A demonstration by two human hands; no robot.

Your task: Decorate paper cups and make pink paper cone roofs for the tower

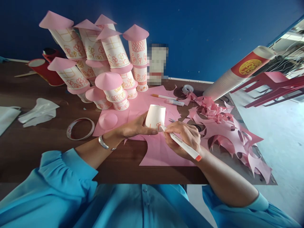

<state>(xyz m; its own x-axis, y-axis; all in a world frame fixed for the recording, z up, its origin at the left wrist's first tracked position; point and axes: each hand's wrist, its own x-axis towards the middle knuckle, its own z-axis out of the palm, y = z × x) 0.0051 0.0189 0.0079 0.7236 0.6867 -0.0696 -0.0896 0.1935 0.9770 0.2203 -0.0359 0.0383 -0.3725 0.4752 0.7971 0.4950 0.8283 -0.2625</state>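
A white paper cup (155,115), upside down, is held by my left hand (136,126), with the thumb across its lower front. My right hand (184,137) grips a white marker pen (185,146) with an orange-red end, its tip at the cup's side. A small orange-red flower outline and a short stroke show near the cup's lower edge. Beneath both hands lies pink paper (166,155). Just behind the cup are an orange-capped marker (163,97) and a glue stick or similar white tube (175,102). Part of a pair of scissors shows beside my right hand.
Decorated cup towers with pink cone roofs (118,53) stand at the back left. Pink paper scraps (228,126) cover the right side, beside a tall stack of cups (239,74). A tape roll (80,129) and crumpled plastic (39,112) lie left. A blue wall (201,38) rises behind.
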